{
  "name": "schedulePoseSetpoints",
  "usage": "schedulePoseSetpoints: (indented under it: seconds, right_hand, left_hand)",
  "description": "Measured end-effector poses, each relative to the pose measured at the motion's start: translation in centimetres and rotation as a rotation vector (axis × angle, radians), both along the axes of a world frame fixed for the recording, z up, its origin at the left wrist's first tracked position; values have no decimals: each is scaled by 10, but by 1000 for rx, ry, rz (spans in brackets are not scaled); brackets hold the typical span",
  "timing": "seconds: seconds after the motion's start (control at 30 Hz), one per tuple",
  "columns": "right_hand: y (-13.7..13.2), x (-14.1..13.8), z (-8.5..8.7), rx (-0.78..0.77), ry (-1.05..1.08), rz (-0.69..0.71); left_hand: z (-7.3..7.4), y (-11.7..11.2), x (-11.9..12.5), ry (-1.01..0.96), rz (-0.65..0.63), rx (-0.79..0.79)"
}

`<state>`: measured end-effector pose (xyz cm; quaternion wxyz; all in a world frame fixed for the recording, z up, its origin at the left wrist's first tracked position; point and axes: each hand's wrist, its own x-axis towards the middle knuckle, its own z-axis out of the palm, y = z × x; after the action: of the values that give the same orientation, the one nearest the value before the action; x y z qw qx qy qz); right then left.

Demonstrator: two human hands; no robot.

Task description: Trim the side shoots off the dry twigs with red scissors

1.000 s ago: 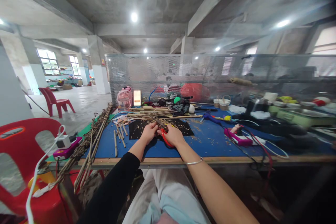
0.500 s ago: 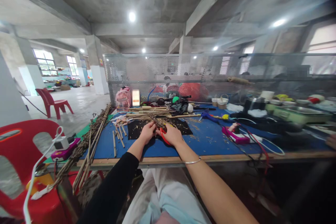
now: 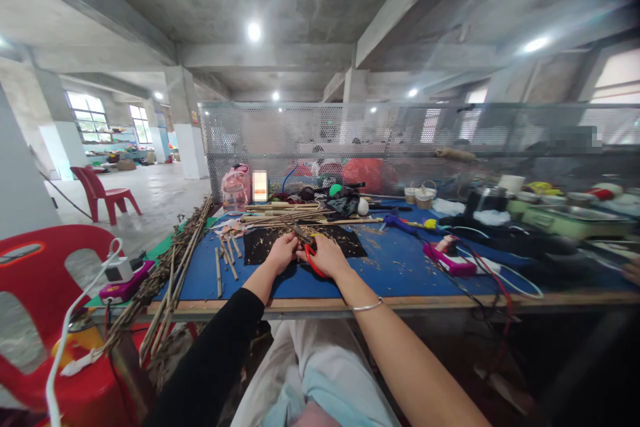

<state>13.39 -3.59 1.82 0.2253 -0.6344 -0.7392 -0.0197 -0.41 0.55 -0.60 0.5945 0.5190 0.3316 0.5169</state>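
Observation:
My right hand is closed round the red handles of a pair of scissors, whose blades point away from me and a little left. Close beside it, my left hand has its fingers pinched together near the blades; whatever they grip is too small or hidden to make out. Both hands are over a black mat strewn with pale plant scraps. Left of the mat lie several short cut stalks. Long thin sticks lie behind the mat.
Dried stalks are heaped along the left edge of the blue tabletop. A purple power strip with cords lies to the right. At the back stand a pink backpack and a perforated metal screen. A red chair is at left.
The view has shifted very slightly. Both hands keep nearly the same place and grip, and the scissors' blades still point away from me.

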Motion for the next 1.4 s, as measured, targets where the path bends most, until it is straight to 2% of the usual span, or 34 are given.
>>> schedulePoseSetpoints:
  seconds: [0.23,0.57,0.8,0.97,1.23,1.4]
  right_hand:
    - [-2,0,2,-79,41,-55]
    - [-1,1,1,-77,-9,-83]
    - [0,1,0,-76,-10,-83]
    - [0,2,0,-94,-13,-70]
    - [0,1,-2,-54,-24,-80]
    - [-1,1,-2,16,-20,-19]
  left_hand:
    - [-1,1,1,-9,-32,22]
    - [-1,-3,1,19,82,-10]
    - [-2,0,1,12,34,-28]
    - [-3,1,0,11,50,-38]
    - [0,0,-1,-23,102,-78]
    - [-1,0,-2,-62,117,-72]
